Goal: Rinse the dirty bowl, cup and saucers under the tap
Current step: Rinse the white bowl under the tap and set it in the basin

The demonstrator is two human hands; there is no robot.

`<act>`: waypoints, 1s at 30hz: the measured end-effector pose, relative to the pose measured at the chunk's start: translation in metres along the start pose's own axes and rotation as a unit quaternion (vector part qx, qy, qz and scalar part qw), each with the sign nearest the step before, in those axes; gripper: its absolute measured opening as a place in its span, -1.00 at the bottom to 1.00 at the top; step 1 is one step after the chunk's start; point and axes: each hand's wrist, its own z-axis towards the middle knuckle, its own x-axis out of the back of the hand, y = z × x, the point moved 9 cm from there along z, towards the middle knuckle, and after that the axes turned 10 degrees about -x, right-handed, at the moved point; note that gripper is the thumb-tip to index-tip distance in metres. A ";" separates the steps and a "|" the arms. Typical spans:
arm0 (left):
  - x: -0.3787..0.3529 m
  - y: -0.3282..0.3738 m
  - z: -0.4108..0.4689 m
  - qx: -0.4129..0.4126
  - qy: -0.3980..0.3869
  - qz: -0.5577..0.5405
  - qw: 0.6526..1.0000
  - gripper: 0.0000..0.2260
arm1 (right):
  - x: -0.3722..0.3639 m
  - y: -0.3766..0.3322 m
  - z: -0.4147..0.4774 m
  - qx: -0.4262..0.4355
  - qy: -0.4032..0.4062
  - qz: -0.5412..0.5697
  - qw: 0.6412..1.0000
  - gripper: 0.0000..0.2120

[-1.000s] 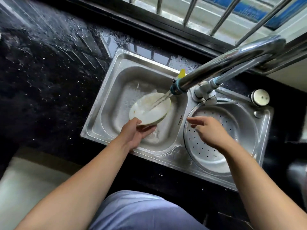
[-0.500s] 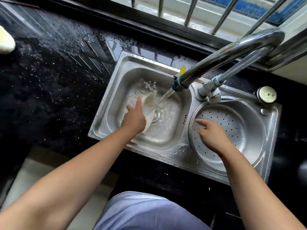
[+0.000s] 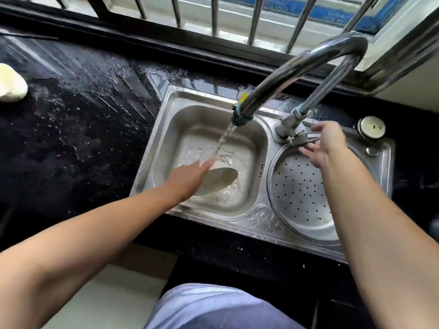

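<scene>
A pale saucer [image 3: 219, 180] lies low and nearly flat in the left basin of the steel sink [image 3: 171, 129]. My left hand [image 3: 190, 178] covers its left rim and grips it there; the hand is motion-blurred. Water runs from the curved chrome tap [image 3: 242, 115] and lands just past my left fingertips, at the saucer's far edge. My right hand [image 3: 325, 146] hovers with fingers spread right beside the tap's base and handle [image 3: 297, 136], holding nothing. No bowl or cup is in view.
The round right basin [image 3: 306, 198] has a perforated bottom. The wet black counter [image 3: 71, 119] surrounds the sink, with a whitish object [image 3: 11, 87] at its far left edge. A round knob [image 3: 371, 127] sits behind the right basin. Window bars run along the back.
My left hand has lowered the saucer from upright under the stream to nearly flat in the basin. My right hand has risen from the round basin to the tap handle.
</scene>
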 end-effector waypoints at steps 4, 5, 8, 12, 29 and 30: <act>-0.022 -0.045 -0.020 0.219 0.134 -0.452 0.854 -0.47 | -0.013 -0.015 -0.003 0.043 0.023 -0.043 0.998 -0.87; -0.033 -0.048 -0.027 0.267 0.150 -0.544 0.781 -0.51 | -0.012 -0.017 -0.002 0.052 0.030 -0.051 0.997 -0.87; -0.065 -0.033 -0.045 0.377 0.184 -0.730 0.539 -0.56 | 0.004 -0.009 -0.002 0.083 0.049 -0.120 0.988 -0.73; -0.080 0.010 -0.059 0.418 0.183 -0.838 0.300 -0.84 | 0.018 0.048 -0.008 0.093 0.030 -0.241 0.966 -0.51; -0.049 0.093 -0.030 0.284 0.026 -0.744 0.605 -0.93 | 0.006 0.131 -0.083 0.059 -0.162 -0.143 0.975 -0.62; -0.041 0.096 -0.024 0.261 0.025 -0.716 0.647 -0.95 | 0.020 0.122 -0.079 0.083 -0.139 -0.173 0.972 -0.66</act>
